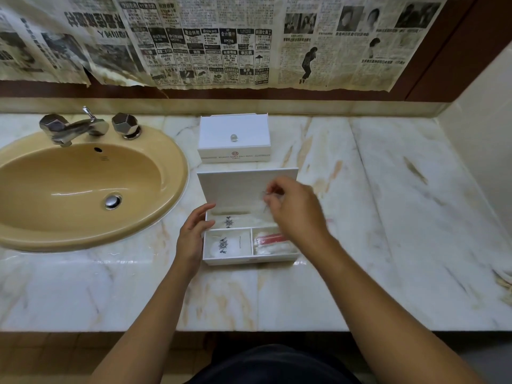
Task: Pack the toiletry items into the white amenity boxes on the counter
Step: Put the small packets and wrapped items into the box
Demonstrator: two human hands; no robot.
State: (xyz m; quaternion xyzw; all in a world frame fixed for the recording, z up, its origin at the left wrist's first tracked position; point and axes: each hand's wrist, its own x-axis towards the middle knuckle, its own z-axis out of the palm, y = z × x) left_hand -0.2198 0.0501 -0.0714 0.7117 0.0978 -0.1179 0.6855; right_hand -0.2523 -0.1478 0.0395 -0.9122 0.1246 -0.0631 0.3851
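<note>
A white amenity box point(249, 259) stands open on the marble counter, its lid point(238, 187) raised at the back. Its compartments hold clear packets with a dark crest point(224, 245) and a red-and-white packet point(270, 242). My left hand point(192, 234) rests with straight fingers against the box's left wall. My right hand point(296, 209) hovers over the right side of the box, fingers pinching a small clear item that is blurred. A second white amenity box point(234, 138), lid down with a round knob, sits behind the open one.
A tan sink basin point(83, 187) with a chrome tap point(72, 128) fills the counter's left side. Bare marble counter point(401, 217) stretches to the right up to a side wall. Newspaper sheets point(221, 42) cover the wall behind.
</note>
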